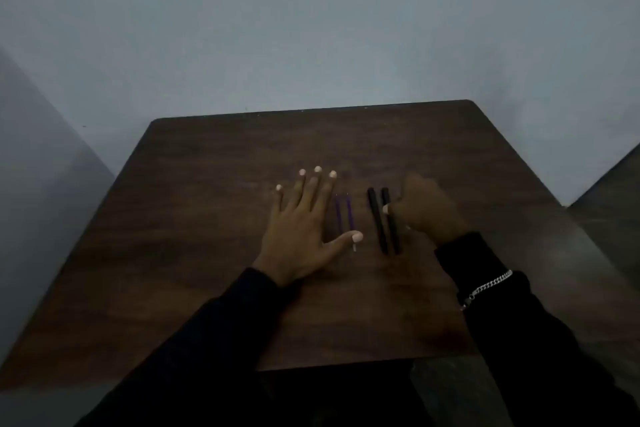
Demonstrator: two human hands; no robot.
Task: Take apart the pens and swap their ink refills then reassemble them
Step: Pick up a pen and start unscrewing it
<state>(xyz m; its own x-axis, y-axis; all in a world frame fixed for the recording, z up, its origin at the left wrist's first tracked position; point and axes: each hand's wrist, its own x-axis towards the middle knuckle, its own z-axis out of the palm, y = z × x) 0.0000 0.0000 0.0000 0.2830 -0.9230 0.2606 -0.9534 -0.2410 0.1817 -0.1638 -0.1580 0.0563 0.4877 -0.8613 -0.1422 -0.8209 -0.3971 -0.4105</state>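
- With the pens already apart, both refills [343, 218] and both barrels [383, 220] lie on the table [207, 218] at mid-frame, so I judge the swap and reassembly are what remain.
- My left hand [304, 229] rests flat with fingers spread, grasping nothing; its thumb tip lies just over the near end of the right-hand refill.
- My right hand [427, 210] is loosely curled, one fingertip touching the right-hand barrel at mid-length; whether it has closed around that barrel I cannot tell.
- The refills sit just right of my left hand; the barrels sit just left of my right hand.
- All four pieces run near-to-far, roughly parallel, refills and barrels a little apart.
- So each hand has its own pair nearer: left for refills, right for barrels.
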